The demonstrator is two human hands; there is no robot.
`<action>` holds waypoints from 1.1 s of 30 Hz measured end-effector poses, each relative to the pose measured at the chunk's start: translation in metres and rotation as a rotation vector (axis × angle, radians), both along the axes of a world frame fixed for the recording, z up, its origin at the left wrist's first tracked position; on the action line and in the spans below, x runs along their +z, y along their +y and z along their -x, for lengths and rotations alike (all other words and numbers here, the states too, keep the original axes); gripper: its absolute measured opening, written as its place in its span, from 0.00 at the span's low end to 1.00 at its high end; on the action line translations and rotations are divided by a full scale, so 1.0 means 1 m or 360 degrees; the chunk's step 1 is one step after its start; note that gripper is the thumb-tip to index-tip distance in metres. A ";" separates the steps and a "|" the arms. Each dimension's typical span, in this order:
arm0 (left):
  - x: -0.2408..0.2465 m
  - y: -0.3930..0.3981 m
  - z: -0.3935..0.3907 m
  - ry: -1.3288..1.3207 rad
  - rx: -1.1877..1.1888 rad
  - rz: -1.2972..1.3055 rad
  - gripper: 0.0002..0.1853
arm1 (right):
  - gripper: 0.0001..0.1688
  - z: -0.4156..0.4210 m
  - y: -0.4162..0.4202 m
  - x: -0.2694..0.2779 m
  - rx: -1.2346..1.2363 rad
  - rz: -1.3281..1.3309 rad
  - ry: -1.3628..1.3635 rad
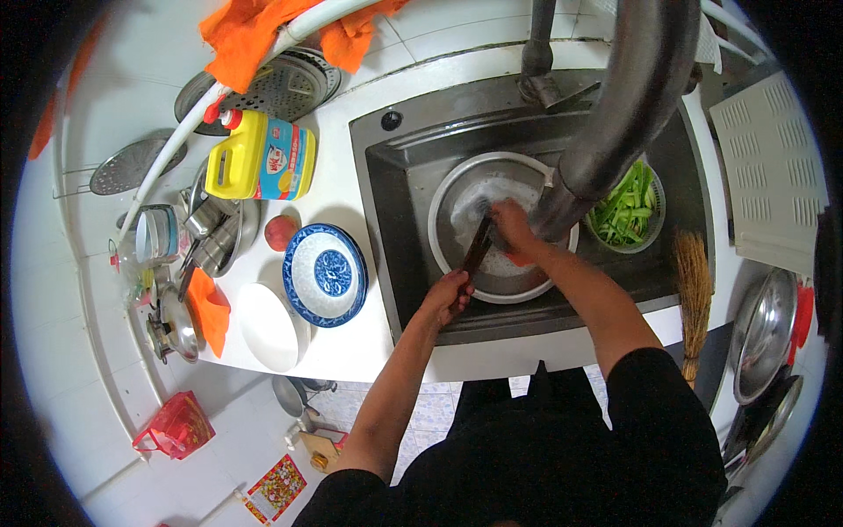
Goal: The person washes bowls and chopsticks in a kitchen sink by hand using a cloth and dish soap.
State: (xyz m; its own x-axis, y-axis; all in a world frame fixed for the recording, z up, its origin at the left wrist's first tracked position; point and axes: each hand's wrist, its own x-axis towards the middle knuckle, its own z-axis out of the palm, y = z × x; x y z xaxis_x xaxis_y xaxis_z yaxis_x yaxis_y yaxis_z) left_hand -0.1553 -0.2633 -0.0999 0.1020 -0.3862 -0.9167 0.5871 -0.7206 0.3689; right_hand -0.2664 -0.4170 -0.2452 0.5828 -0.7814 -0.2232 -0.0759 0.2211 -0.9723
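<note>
My left hand is closed around one end of a bundle of dark chopsticks, low at the near rim of a round metal basin. Over the basin, my right hand is against the upper part of the bundle; its fingers are blurred, and what they hold is hard to make out. A bit of orange cloth shows beneath my right hand. Foamy water lies in the basin, which stands in a dark sink. A thick dark pipe hides part of the basin's right side.
A strainer basket of cut greens stands at the sink's right. The thick pipe crosses above the sink. Left on the counter are blue-rimmed bowls, a white bowl, a peach and a yellow detergent jug. A straw brush lies right.
</note>
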 end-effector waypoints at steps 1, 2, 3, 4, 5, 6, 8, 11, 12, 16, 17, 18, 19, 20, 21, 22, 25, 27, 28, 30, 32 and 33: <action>0.011 0.000 0.002 0.0053 0.0124 -0.0029 0.06 | 0.06 0.001 0.003 -0.003 0.0003 0.0055 -0.0020; 0.006 0.003 -0.001 0.0097 0.0102 -0.0037 0.06 | 0.06 0.002 0.003 -0.005 -0.0004 0.0116 -0.0044; -0.004 0.010 -0.008 0.0140 0.0103 -0.0042 0.06 | 0.06 -0.006 0.017 0.005 0.0114 0.0224 0.0021; -0.011 0.012 -0.015 0.0186 0.0098 -0.0036 0.05 | 0.06 -0.014 0.030 0.020 0.0226 0.0344 0.0091; -0.015 0.015 -0.021 0.0287 0.0156 -0.0047 0.05 | 0.06 -0.023 0.042 0.037 0.0342 0.0462 0.0159; -0.019 0.020 -0.025 0.0396 0.0206 -0.0066 0.05 | 0.06 -0.026 0.054 0.051 0.0453 0.0572 0.0236; -0.016 0.020 -0.025 0.0534 0.0269 -0.0033 0.04 | 0.06 -0.026 0.054 0.063 0.0485 0.0524 0.0318; 0.003 0.005 -0.009 0.0544 0.0248 0.0109 0.03 | 0.06 -0.018 0.022 0.054 0.0367 0.0557 0.0625; 0.006 0.002 -0.003 0.0482 0.0216 0.0145 0.03 | 0.07 -0.012 0.002 0.039 0.0414 0.0901 0.0911; 0.015 0.009 -0.013 0.0061 -0.0062 0.0339 0.12 | 0.11 -0.018 -0.042 0.081 0.0367 0.0651 0.0730; 0.006 0.013 -0.014 -0.0250 -0.0261 0.0409 0.17 | 0.13 -0.017 -0.043 0.080 0.0338 0.0819 0.0824; -0.009 0.019 -0.015 -0.0563 -0.0454 0.0476 0.22 | 0.14 -0.016 -0.044 0.078 0.0302 0.0981 0.0925; -0.017 0.017 -0.011 -0.0867 -0.0670 0.0558 0.27 | 0.16 -0.003 -0.038 0.049 0.0064 0.0909 0.0827; -0.015 0.015 -0.010 -0.1228 -0.1072 0.0440 0.30 | 0.16 0.004 -0.034 0.040 -0.0023 0.0779 0.0701; -0.009 0.012 -0.006 -0.1588 -0.1473 0.0307 0.33 | 0.16 0.011 -0.031 0.032 -0.0118 0.0658 0.0571; -0.002 0.013 -0.004 -0.1934 -0.1864 0.0128 0.35 | 0.16 0.018 -0.018 0.033 -0.0065 0.0469 0.0432; 0.010 0.011 0.001 -0.1857 -0.2025 -0.0020 0.34 | 0.14 0.031 -0.018 0.039 0.0377 0.0551 0.0556; 0.006 0.015 0.003 -0.1935 -0.2081 -0.0008 0.34 | 0.12 0.027 -0.014 0.047 0.0567 0.0573 0.0606; 0.001 0.017 0.003 -0.1976 -0.2122 0.0002 0.34 | 0.11 0.015 0.004 0.057 0.0551 0.0447 0.0536; -0.008 0.020 0.002 -0.1963 -0.2141 0.0019 0.36 | 0.09 -0.001 0.030 0.068 0.0615 0.0613 0.0517; -0.010 0.021 0.003 -0.1959 -0.2225 0.0006 0.37 | 0.08 -0.009 0.043 0.065 0.0739 0.1192 0.0608; -0.009 0.021 0.003 -0.1963 -0.2281 -0.0033 0.36 | 0.09 -0.011 0.035 0.062 0.0643 0.0852 0.0674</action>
State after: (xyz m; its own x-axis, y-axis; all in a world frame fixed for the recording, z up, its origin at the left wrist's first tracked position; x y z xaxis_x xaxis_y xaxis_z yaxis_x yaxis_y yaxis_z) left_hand -0.1586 -0.2419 -0.1086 0.2710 -0.7553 -0.5967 -0.9289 -0.3678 0.0436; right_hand -0.2551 -0.3823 -0.1831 0.7938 -0.5911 -0.1432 -0.4378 -0.3919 -0.8092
